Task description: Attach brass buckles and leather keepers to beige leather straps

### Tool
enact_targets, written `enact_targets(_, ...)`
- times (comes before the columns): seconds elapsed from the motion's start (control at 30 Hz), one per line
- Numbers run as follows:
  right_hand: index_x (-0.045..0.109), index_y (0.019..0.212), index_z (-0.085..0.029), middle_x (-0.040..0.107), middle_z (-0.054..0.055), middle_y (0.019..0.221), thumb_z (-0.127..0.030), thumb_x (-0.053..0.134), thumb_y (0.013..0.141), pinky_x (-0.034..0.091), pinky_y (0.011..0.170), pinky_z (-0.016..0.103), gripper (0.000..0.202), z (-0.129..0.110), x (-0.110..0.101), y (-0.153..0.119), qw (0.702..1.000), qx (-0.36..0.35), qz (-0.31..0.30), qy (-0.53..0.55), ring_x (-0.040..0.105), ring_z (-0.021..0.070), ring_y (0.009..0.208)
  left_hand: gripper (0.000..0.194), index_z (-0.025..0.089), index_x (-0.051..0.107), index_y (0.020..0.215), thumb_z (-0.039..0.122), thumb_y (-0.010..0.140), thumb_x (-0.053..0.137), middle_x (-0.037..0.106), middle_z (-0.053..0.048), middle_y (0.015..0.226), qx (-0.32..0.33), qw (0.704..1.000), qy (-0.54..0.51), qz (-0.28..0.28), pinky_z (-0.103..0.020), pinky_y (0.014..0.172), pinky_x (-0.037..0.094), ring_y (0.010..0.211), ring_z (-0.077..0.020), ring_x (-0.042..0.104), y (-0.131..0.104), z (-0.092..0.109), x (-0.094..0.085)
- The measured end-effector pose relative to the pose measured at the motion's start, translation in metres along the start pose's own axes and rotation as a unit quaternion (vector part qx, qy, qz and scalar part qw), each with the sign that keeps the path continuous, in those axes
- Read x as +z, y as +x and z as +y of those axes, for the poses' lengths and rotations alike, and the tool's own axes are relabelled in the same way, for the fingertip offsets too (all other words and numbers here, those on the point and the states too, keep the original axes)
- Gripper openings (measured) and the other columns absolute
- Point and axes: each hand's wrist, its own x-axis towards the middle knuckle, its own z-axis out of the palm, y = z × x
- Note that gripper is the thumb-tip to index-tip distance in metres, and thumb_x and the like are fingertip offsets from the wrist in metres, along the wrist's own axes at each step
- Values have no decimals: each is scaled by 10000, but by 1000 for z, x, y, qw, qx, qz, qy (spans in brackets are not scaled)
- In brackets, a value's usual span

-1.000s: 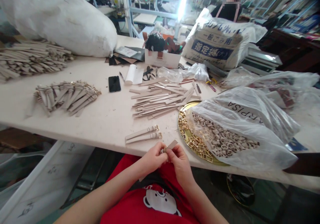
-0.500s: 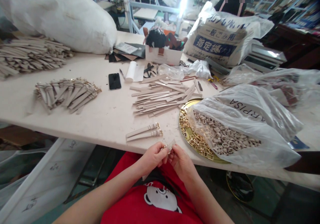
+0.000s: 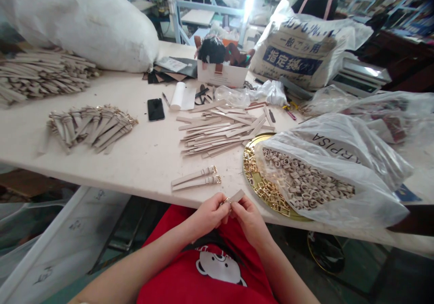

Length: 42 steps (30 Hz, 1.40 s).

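Both hands meet at the table's front edge. My left hand (image 3: 214, 212) is closed, pinching a small gold buckle (image 3: 226, 200) that is mostly covered by the fingers. In my right hand (image 3: 247, 213), also closed, is a beige strap (image 3: 237, 196) whose flat end sticks out above the fingertips beside the buckle. Just beyond the hands lie two finished-looking straps with gold buckles (image 3: 196, 180), side by side. To the right, a round gold tray (image 3: 249, 177) holds many small gold buckles, partly under a clear plastic bag (image 3: 369, 195) of beige strap loops (image 3: 308, 191).
Loose beige strips (image 3: 217, 134) lie mid-table, with a phone (image 3: 155, 109) and a paper roll (image 3: 178, 96) behind. Buckled straps (image 3: 91, 128) and a larger strip pile (image 3: 44, 76) are at left. A white box (image 3: 222, 76) and a printed sack (image 3: 305, 46) stand at the back.
The strap end between my hands has turned and now shows more of its flat face. My right fingers have shifted up onto it; the left hand stays nearly in place.
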Motion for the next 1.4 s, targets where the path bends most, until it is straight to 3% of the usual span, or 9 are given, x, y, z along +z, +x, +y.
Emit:
enact_targets(0.13,576,777,-188,540,-43,656,-317,619,719,364,580,231,148,-3,0,1,1000,10,-2,-1,446,95,582,174,183,374,728,338,802,405,402,86,482,-9,1000,-16,-5,-166,369,212,371,-40,290,2,3,-2)
enact_targets(0.3,560,775,-182,482,-53,613,-359,607,716,322,531,224,192,-6,0,3,999,8,3,-31,378,86,533,202,183,390,709,360,803,420,424,77,497,5,999,38,11,-178,398,252,396,-52,328,4,-1,-3)
enact_targets(0.47,538,750,-192,484,-51,629,-295,590,692,331,553,234,129,-10,6,4,995,-18,39,-94,404,106,586,171,180,407,680,314,786,427,457,67,503,9,995,91,43,-189,427,266,414,-61,354,7,-1,-1)
enact_targets(0.6,538,743,-190,499,-44,647,-263,573,691,358,588,243,96,-12,8,5,991,-26,34,-124,422,114,611,133,179,418,684,283,766,424,454,69,487,2,996,63,59,-188,423,267,405,-61,351,8,-1,1)
enact_targets(0.77,557,763,-185,533,-27,675,-319,611,707,381,620,255,155,-13,1,2,996,50,-67,-6,463,115,625,172,190,386,687,335,769,426,425,81,454,-18,999,26,20,-183,389,233,374,-58,312,2,0,0)
enact_targets(0.87,563,749,-185,547,-22,676,-343,653,686,391,652,268,193,-14,-5,0,988,87,-123,47,484,118,632,234,190,377,677,390,779,440,437,78,448,2,999,48,-12,-185,398,236,377,-59,320,-3,2,-3)
enact_targets(1.13,578,764,-183,550,-25,713,-343,606,748,390,695,255,163,-17,-8,-3,996,-9,-74,-47,475,115,684,222,185,397,638,355,775,440,446,63,466,27,987,159,8,-205,461,290,452,-85,380,-1,15,-6)
enact_targets(1.23,576,776,-184,558,-21,703,-335,613,729,406,671,265,162,-15,-5,-2,998,12,-61,-7,490,123,662,201,185,401,648,338,773,438,442,66,468,29,988,153,11,-206,460,289,451,-85,376,1,15,-5)
enact_targets(1.4,590,755,-188,583,-1,695,-320,582,714,430,670,302,138,-14,-2,2,988,89,-89,90,531,143,634,194,183,403,664,331,787,428,459,65,486,37,991,128,4,-195,451,294,433,-72,378,0,16,-4)
